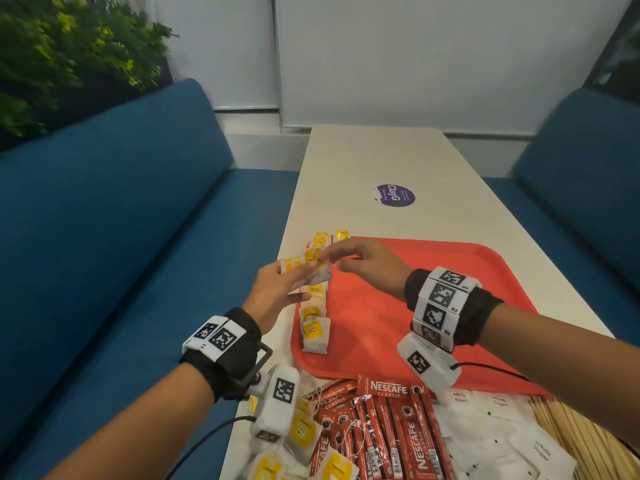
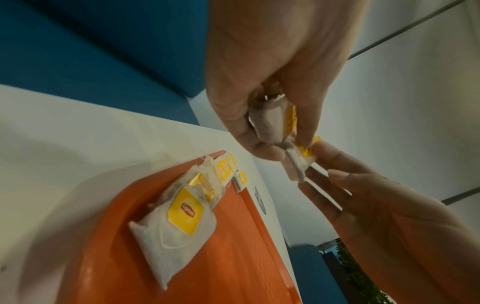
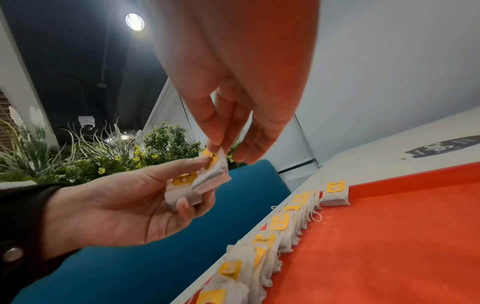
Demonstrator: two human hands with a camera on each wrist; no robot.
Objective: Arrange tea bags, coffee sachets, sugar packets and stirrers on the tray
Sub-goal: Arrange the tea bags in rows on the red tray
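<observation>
While my left hand (image 1: 277,292) holds a small stack of tea bags (image 3: 187,190), my right hand (image 1: 360,265) pinches the top one; a row of tea bags (image 1: 313,306) already lines the tray (image 1: 433,306) along its left edge. Coffee sachets (image 1: 381,434), sugar packets (image 1: 495,438) and stirrers (image 1: 585,438) wait on the near counter (image 1: 381,161).

— What is standing in the room?

— A long white table (image 1: 374,161) is running toward a pale panelled wall (image 1: 415,57). A round purple sticker (image 1: 395,195) is lying on its top.

— And seating?

— Blue upholstered benches are flanking it: a left bench (image 1: 114,188) and a right bench (image 1: 581,147).

— Any greenery or lighting?

— Green plants (image 1: 59,53) are rising behind the left bench. A round ceiling lamp (image 3: 134,21) is glowing on a dark ceiling, with a small dome camera (image 3: 86,122) hanging nearby.
</observation>
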